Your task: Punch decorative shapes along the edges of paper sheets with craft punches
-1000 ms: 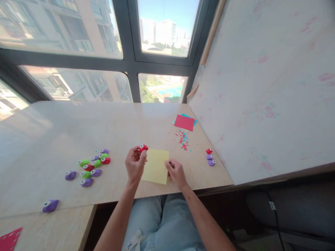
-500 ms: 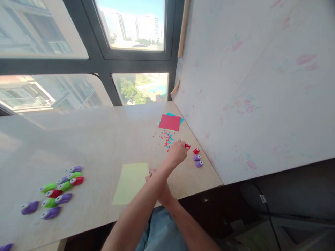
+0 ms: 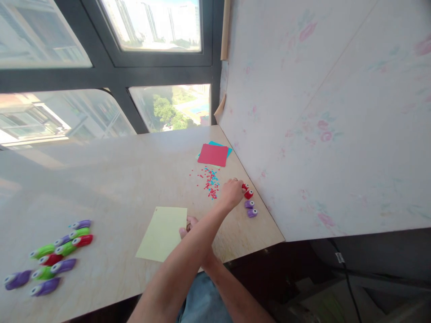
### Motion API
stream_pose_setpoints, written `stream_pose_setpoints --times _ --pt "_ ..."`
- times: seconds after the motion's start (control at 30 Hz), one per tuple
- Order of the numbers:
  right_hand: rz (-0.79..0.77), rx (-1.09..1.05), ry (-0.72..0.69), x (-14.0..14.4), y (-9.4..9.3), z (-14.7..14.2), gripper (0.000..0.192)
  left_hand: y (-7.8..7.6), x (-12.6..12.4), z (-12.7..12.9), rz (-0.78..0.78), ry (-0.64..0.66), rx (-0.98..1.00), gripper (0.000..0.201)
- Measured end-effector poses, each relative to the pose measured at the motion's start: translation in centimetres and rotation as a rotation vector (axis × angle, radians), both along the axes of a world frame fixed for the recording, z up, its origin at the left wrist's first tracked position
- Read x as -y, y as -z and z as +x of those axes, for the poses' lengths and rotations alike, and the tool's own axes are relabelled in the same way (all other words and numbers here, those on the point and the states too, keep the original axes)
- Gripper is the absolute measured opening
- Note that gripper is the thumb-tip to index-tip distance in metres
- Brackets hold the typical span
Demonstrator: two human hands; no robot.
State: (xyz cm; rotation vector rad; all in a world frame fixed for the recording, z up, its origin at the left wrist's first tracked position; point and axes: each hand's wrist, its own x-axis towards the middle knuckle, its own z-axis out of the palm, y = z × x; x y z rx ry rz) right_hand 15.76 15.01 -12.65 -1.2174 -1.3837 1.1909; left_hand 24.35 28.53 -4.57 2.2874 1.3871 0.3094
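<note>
- The left hand (image 3: 231, 194) reaches across the right forearm to the bench's (image 3: 134, 179) wall-side edge, fingertips pinched on a small red punch (image 3: 244, 186) that is mostly hidden behind the knuckles.
- A second red punch (image 3: 248, 194) sits just beside that one, touching or nearly so; the gap is too small to make out.
- Two purple punches (image 3: 250, 208) lie just nearer the camera than the red pair.
- The right hand (image 3: 187, 226) is largely covered by the crossing left arm; only fingertips show, at the right edge of the yellow paper (image 3: 163, 232), and whether they press or pinch it cannot be told.
- Red and blue confetti (image 3: 209, 178) lies scattered beyond the yellow paper, with a red sheet (image 3: 213, 154) farther off, covering most of a blue sheet (image 3: 220, 145).
- A cluster of green, red and purple punches (image 3: 50, 258) lies well left of the yellow paper.
</note>
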Motion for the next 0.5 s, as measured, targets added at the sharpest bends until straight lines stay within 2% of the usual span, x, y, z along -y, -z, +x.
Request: stream_pose_setpoints --times 0.07,0.23,0.33,0.4,0.43,0.47,0.5 --pt "-0.038 -0.083 -0.035 -0.1 -0.3 0.0 0.04 0.0 0.1 0.2 -0.009 -0.004 0.007 0.021" --pt "-0.048 -0.08 -0.062 -0.1 -1.2 0.0 0.036 0.1 -0.2 -0.1 -0.04 0.002 0.056 0.019" --pt "-0.037 -0.06 -0.069 0.2 -1.7 0.0 0.035 -0.9 0.3 -0.6 -0.041 -0.036 0.108 0.021" --pt "-0.036 -0.049 -0.066 0.3 -2.0 -0.1 0.035 -2.3 1.9 -0.7 -0.021 -0.104 0.195 0.026" --pt "-0.039 -0.023 -0.051 0.3 -2.2 -0.1 0.034 -3.0 3.1 -0.5 -0.005 -0.167 0.319 0.027" --pt "-0.04 0.017 -0.029 0.3 -2.5 -0.1 0.032 -3.7 4.5 -0.3 -0.005 -0.18 0.456 0.028" --pt "-0.039 0.067 -0.003 0.3 -2.8 -0.1 0.029 -4.2 6.0 0.1 -0.028 -0.134 0.568 0.03"
